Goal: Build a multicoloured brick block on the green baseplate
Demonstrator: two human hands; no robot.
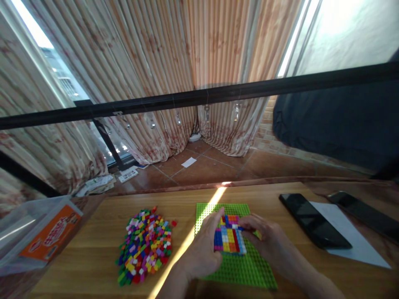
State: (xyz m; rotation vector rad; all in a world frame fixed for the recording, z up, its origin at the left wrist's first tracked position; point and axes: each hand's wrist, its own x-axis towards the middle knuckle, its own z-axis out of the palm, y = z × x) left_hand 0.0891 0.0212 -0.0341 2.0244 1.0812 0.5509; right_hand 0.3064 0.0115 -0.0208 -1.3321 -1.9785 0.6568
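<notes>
A patch of small colourful toy bricks (230, 238) is built up on a green baseplate (240, 272), which lies on the wooden table. My left hand (205, 245) lies along the left side of the patch, fingers stretched forward and thumb apart, steadying no loose piece that I can see. At the patch's upper right edge, my right hand (266, 236) has its thumb and fingertips pinched round a small blue brick (240, 228). A bit of yellow shows by the right thumb; what it belongs to is unclear. Both hands hide parts of the baseplate.
Left of the baseplate is a heap of loose multicoloured bricks (146, 245), with a red brick (173, 223) beside it. A clear plastic box (18, 216) with an orange label stands far left. On the right are a black phone (314, 220), white paper (355, 241) and another dark device (364, 209).
</notes>
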